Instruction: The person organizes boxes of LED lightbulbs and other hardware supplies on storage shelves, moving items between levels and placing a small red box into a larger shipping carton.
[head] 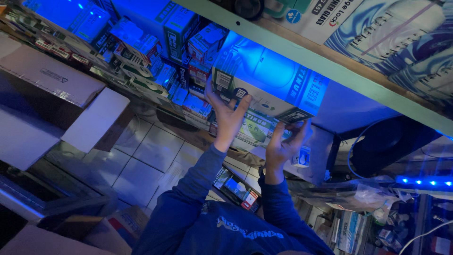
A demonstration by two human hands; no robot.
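Both my arms, in dark blue sleeves, reach up to a large rectangular carton lit blue, which sits just under a pale shelf edge. My left hand presses its fingers against the carton's left end. My right hand grips under its lower right corner. A second carton with green print lies right behind the first, between my two hands.
Many small packaged boxes are stacked at the upper left. An open cardboard box stands at the left over a tiled floor. A dark round object and a blue light strip are at the right. Small packs lie below my wrists.
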